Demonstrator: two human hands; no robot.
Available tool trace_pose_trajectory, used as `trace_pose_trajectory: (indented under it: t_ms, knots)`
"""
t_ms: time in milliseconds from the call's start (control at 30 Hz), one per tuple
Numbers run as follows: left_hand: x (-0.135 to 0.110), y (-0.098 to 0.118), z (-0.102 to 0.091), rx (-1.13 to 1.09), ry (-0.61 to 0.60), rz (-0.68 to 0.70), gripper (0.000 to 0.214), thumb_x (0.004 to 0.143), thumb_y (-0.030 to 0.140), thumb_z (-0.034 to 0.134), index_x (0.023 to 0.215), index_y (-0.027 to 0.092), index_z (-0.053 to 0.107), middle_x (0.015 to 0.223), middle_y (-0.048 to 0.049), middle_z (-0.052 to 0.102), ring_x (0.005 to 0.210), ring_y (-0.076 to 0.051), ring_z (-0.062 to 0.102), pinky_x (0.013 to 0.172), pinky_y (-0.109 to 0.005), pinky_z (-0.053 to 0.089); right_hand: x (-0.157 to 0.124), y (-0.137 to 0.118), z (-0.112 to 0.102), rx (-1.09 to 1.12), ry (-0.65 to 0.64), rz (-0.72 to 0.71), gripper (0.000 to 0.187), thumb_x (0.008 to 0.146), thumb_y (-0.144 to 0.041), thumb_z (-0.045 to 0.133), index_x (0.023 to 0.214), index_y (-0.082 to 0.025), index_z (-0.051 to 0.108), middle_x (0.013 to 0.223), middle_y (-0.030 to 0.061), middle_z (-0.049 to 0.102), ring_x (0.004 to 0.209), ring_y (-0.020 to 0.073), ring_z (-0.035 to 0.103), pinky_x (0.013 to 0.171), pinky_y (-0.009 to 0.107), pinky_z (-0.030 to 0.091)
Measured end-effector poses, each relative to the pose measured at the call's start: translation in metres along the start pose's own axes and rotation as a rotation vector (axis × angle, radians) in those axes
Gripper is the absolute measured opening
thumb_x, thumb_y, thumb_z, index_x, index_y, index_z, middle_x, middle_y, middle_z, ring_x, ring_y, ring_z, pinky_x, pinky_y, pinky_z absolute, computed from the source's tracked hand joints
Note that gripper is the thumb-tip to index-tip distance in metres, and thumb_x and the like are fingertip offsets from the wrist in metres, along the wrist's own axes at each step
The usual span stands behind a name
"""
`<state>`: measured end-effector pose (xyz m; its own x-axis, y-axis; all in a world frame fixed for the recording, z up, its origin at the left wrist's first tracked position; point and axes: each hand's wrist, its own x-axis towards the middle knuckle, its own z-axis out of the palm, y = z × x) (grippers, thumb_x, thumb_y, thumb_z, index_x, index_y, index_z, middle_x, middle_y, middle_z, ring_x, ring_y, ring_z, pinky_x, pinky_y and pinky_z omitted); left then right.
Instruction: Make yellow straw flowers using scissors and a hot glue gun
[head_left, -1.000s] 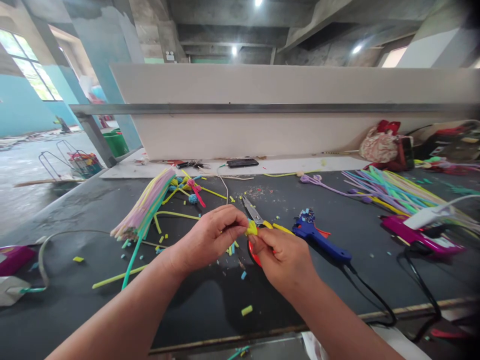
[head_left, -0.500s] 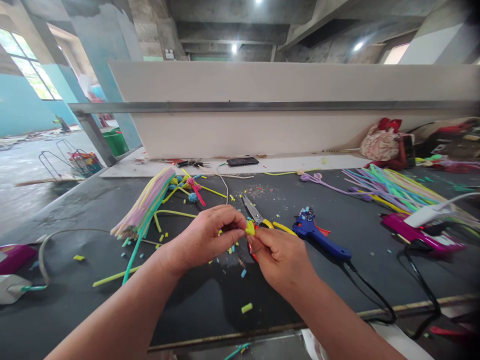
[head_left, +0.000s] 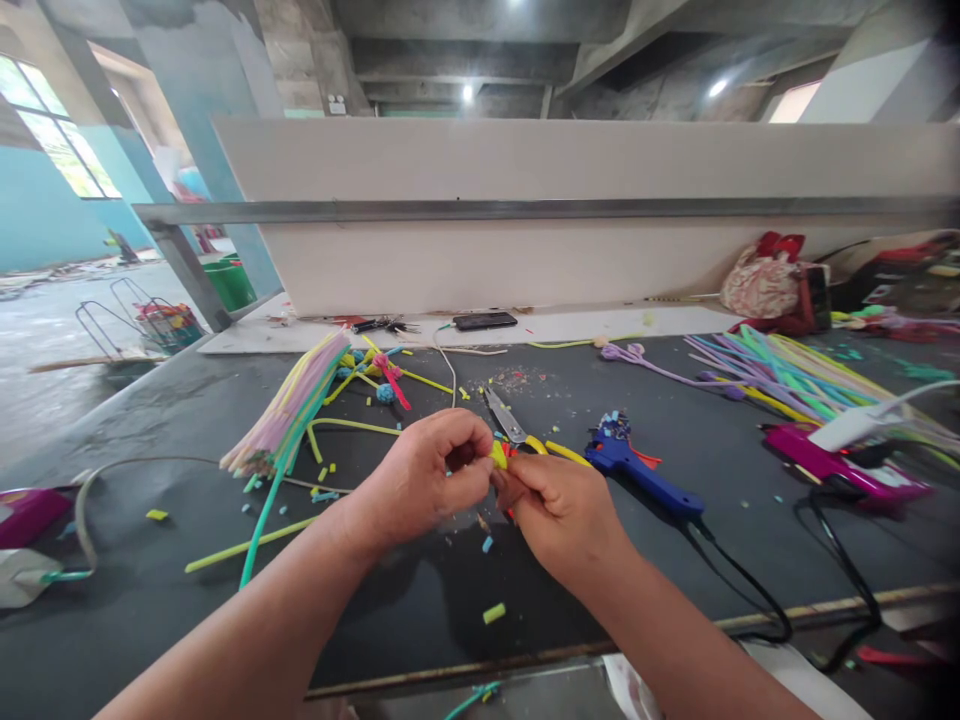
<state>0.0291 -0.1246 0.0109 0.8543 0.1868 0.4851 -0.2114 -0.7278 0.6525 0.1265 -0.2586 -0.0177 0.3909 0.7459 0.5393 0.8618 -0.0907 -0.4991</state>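
Over the middle of the dark tabletop, my left hand (head_left: 427, 475) and my right hand (head_left: 562, 510) meet fingertip to fingertip. Between them is a small yellow fuzzy piece (head_left: 498, 456), like bent pipe cleaner; both hands pinch it and the fingers cover most of it. Just beyond lies a pair of cutters (head_left: 506, 415) with grey blades and yellow handles, partly hidden by my right hand. A blue glue gun (head_left: 645, 475) rests to the right, its nozzle end cluttered with small blue bits. Loose cut pieces, such as a yellow-green one (head_left: 494, 613), are scattered around.
At left stands a bundle of pastel pipe cleaners (head_left: 289, 405); more pipe cleaners (head_left: 780, 370) lie at right. A purple power strip (head_left: 847, 465) with a white plug sits at right. A phone (head_left: 485, 321) lies by the back panel. Black cords hang over the front edge.
My left fingers have curled a little more around the yellow piece, and it has tilted slightly. The hands stay in nearly the same place; the tabletop items have not moved.
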Motion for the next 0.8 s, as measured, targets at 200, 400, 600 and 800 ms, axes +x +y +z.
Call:
trace_pose_trajectory:
  t_ms: [200,400,600,800]
  knots:
    - [0.001,0.001,0.009,-0.19,0.02,-0.224,0.008,0.071,0.009,0.049,0.068,0.016,0.05,0.062,0.0051,0.044,0.058,-0.007,0.038,0.053,-0.019,0.032,-0.004,0.003,0.002,-0.165,0.032,0.006,0.031,0.084,-0.021,0.043,0.054,-0.018,0.046,0.052,0.0001,0.051,0.05,0.0103,0.047,0.052,0.023,0.031]
    - [0.001,-0.003,0.006,-0.22,-0.02,-0.208,0.006,0.077,0.015,0.051,0.072,0.016,0.054,0.066,0.0039,0.048,0.061,-0.008,0.042,0.057,-0.019,0.036,-0.002,0.003,-0.001,-0.203,0.011,-0.002,0.03,0.085,-0.02,0.042,0.056,-0.018,0.047,0.053,0.0006,0.053,0.051,0.011,0.05,0.053,0.023,0.032]
    - [0.001,-0.001,0.002,-0.182,-0.055,-0.164,0.011,0.082,0.02,0.05,0.074,0.015,0.055,0.07,0.0018,0.051,0.067,-0.01,0.045,0.061,-0.02,0.038,-0.004,0.001,-0.003,-0.257,0.014,-0.038,0.029,0.086,-0.018,0.041,0.06,-0.017,0.054,0.058,0.004,0.06,0.057,0.0145,0.056,0.056,0.025,0.035]
    - [0.001,-0.001,-0.001,-0.272,-0.095,-0.158,0.013,0.083,0.023,0.052,0.073,0.015,0.055,0.069,0.0016,0.05,0.066,-0.009,0.044,0.061,-0.021,0.038,-0.005,0.002,-0.002,-0.255,0.095,-0.113,0.026,0.085,-0.017,0.043,0.065,-0.016,0.058,0.061,0.0052,0.062,0.059,0.0153,0.058,0.058,0.025,0.036]
